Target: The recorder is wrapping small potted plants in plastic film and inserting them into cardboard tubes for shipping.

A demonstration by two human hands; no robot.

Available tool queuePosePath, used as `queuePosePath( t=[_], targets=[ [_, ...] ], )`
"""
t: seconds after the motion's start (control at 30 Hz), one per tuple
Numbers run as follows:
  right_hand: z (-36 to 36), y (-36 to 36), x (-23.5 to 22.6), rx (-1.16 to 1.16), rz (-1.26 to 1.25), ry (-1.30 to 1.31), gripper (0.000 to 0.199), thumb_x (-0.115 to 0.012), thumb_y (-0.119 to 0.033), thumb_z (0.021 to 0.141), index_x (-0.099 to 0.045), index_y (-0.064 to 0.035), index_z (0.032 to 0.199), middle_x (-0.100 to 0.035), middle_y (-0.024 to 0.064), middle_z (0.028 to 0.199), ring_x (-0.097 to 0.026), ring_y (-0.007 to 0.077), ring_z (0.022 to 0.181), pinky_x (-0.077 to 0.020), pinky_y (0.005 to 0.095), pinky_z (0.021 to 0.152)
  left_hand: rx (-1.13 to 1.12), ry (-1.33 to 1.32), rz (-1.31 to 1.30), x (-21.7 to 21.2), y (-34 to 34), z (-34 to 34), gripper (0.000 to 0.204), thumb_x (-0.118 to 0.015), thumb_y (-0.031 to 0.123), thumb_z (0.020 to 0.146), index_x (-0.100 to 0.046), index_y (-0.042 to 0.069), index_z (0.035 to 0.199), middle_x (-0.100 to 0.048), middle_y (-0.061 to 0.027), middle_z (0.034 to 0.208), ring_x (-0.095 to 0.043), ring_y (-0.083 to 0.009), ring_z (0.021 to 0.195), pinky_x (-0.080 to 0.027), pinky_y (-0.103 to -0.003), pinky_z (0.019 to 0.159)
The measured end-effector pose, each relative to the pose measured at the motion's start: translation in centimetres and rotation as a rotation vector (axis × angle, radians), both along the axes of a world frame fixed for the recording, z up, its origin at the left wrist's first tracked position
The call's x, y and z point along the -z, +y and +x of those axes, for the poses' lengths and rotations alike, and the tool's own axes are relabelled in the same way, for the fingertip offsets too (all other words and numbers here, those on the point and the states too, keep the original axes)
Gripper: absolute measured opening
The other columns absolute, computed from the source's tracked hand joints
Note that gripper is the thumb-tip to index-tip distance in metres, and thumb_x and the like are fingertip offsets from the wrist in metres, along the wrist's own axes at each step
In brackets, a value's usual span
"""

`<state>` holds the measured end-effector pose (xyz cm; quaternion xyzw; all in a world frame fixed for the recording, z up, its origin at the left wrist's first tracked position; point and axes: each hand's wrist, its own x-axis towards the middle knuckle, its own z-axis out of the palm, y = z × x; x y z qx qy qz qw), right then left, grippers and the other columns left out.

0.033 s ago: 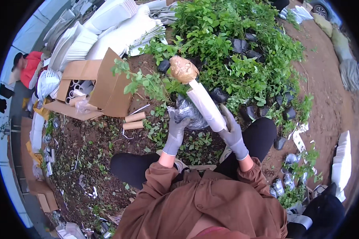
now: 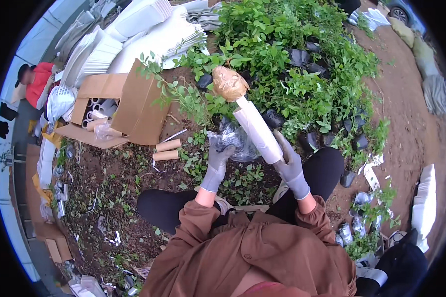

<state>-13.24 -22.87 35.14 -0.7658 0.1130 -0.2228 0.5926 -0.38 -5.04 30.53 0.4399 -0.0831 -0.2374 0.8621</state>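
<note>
My gloved left hand [image 2: 219, 161] is closed on a plant's root ball [image 2: 235, 143] wrapped in shiny clear film over something dark. From the wrapped ball the plant's leafy stems [image 2: 183, 96] lean up and to the left. In my gloved right hand [image 2: 291, 171] is a roll of white plastic film [image 2: 259, 133], gripped at its lower end. Its upper end tilts left and carries a white rod topped by a knob wrapped in brown tape [image 2: 230, 84]. The roll lies against the right side of the wrapped ball. Some fingers are hidden behind what they hold.
A cardboard box [image 2: 151, 109] of film rolls and tubes stands open at left, two brown tubes [image 2: 166, 149] beside it. Leafy plants [image 2: 302, 84] with dark pots fill the far side. Wrapped plants [image 2: 359, 225] lie at right. Someone in red [image 2: 37, 86] is far left.
The leafy stems have swung slightly up and left. The film roll and its taped knob have shifted a little upward, and both hands keep their hold.
</note>
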Motion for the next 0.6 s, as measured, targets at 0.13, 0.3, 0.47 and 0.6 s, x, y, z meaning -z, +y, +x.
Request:
queuePosePath(
  t=[0.13,0.3,0.47,0.6],
  targets=[
    [-0.2,-0.3,-2.4,-0.024,-0.402,-0.076,0.062,-0.071,-0.009,0.074,-0.050,-0.0045,0.132,-0.061,0.0167,0.119,-0.064,0.0297,0.100,-0.0510,0.0318,0.084,-0.041,0.054,-0.041,1.2,1.5,1.5,0.058,-0.065,0.025,0.087,-0.040,0.004,0.135,-0.051,-0.0054,0.128,-0.053,-0.0169,0.114,-0.042,-0.034,0.099],
    [1.9,0.8,-2.8,0.008,-0.526,-0.142,0.059,-0.070,-0.011,0.074,-0.051,-0.0064,0.130,-0.064,0.0156,0.108,-0.066,0.0308,0.087,-0.0537,0.0332,0.071,0.078,0.244,-0.318,4.5,3.2,-0.2,0.075,-0.058,0.053,0.086,-0.037,0.005,0.139,-0.046,-0.0093,0.136,-0.045,-0.0229,0.125,-0.034,-0.040,0.109],
    [3.6,4.0,-0.7,-0.017,-0.175,0.141,0.047,-0.065,-0.017,0.082,-0.051,-0.0045,0.125,-0.064,0.0199,0.104,-0.065,0.0355,0.094,-0.0518,0.0368,0.077,0.180,0.547,-0.371,7.0,4.1,-2.5,0.085,-0.056,0.065,0.082,-0.035,0.007,0.141,-0.044,-0.0099,0.140,-0.045,-0.0267,0.125,-0.034,-0.042,0.109],
    [3.1,4.1,-0.1,-0.055,-0.019,0.040,0.050,-0.071,-0.014,0.077,-0.053,-0.0035,0.123,-0.065,0.0182,0.107,-0.066,0.0297,0.098,-0.0517,0.0333,0.081,0.323,0.139,0.044,3.4,6.7,-2.0,0.094,-0.060,0.066,0.076,-0.031,0.006,0.142,-0.045,-0.0076,0.139,-0.045,-0.0213,0.125,-0.037,-0.040,0.106]
  ],
)
